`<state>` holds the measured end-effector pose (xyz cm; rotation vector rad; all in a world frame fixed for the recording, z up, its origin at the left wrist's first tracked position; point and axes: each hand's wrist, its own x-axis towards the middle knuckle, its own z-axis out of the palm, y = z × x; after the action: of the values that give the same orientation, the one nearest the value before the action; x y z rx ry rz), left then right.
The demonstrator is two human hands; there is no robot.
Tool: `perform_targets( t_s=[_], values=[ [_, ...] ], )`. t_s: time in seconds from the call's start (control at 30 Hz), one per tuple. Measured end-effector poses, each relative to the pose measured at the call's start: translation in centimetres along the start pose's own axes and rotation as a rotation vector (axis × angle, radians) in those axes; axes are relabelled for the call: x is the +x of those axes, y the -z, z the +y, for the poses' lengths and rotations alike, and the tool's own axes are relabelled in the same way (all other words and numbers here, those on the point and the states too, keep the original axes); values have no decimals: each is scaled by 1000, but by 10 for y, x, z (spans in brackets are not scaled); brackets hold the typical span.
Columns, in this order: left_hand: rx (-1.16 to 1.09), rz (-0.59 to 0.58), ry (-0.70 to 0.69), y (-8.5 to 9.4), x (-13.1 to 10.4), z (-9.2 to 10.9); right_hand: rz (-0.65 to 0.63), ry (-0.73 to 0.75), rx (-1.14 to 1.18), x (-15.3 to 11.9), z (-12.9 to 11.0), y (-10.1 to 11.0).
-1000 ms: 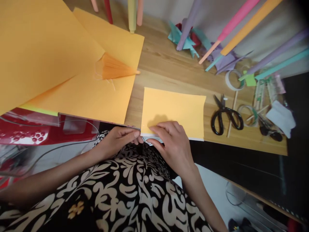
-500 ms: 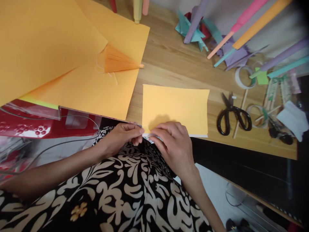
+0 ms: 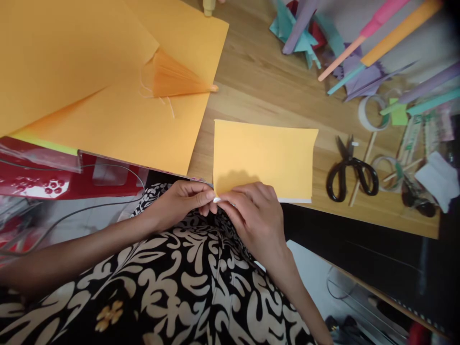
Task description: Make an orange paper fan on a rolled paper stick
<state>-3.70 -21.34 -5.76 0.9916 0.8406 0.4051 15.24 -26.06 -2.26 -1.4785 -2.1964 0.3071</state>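
Observation:
A small rectangular sheet of yellow-orange paper (image 3: 266, 153) lies at the table's front edge, a white strip of tape (image 3: 296, 200) running along its near side. At its near left corner my left hand (image 3: 189, 197) is closed in a pinch, thumb and forefinger on the corner. My right hand (image 3: 257, 213) comes from the other side, thumb and forefinger pinched at the same corner and nearly touching the left fingertips. A small white end of the strip shows between the two hands. The right hand hides much of the paper's near edge.
Larger orange sheets (image 3: 108, 115) cover the left, with an orange folded paper tassel (image 3: 178, 76) on them. Black-handled scissors (image 3: 348, 165), a thin wooden stick (image 3: 368, 148), a tape roll (image 3: 373, 113) and a white scrap (image 3: 438, 179) lie right. Rolled coloured papers (image 3: 381, 28) stand behind.
My right fingertips have moved left, closing up to the left fingertips at the paper's corner. A small white end now shows between them. The view has shifted slightly.

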Motion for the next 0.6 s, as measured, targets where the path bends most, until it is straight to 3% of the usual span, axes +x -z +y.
perform_targets(
  t_s=[0.27,0.6],
  values=[
    [-115,-62,-4,3,-2,-7,-10,-20,-8,-1,1,0],
    [-1,81,103,-4,-1,6,-36,-16,-27,-3,0,-1]
  ],
)
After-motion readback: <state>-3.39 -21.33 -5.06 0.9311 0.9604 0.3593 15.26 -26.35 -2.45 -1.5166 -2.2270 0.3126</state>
